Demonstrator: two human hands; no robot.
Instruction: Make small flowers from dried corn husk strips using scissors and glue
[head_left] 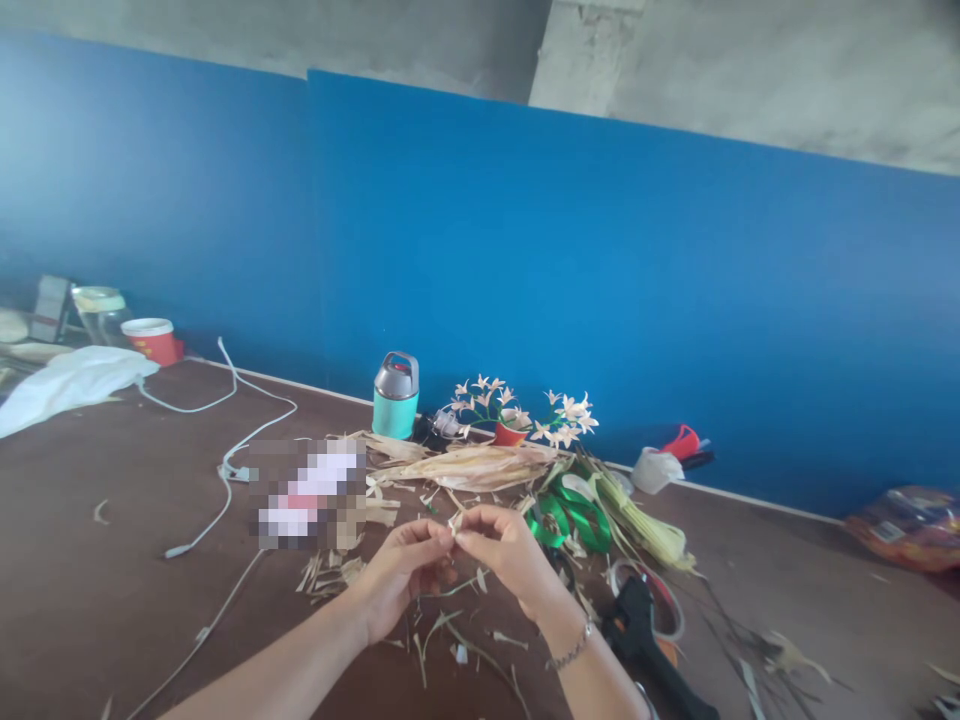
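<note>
My left hand (415,562) and my right hand (504,556) meet over the middle of the table, thumbs and forefingers pinched together. Between the fingertips shows a small pale piece of husk (454,523), mostly hidden by the fingers. Just beyond my hands lie dried corn husks (480,466) in a long heap. Cut husk strips (330,575) are scattered to the left of my left hand. Green ribbon (574,518) lies in loops beyond my right hand, and a black glue gun (646,640) rests to the right of my right forearm.
At the back stand a teal flask (396,400) and an orange pot (512,430) among pale husk flowers (566,418). A pale yellow bundle (641,520) lies right, near tape rolls (675,610). A white cable (225,500) crosses the left side. A blue panel (525,250) borders the table.
</note>
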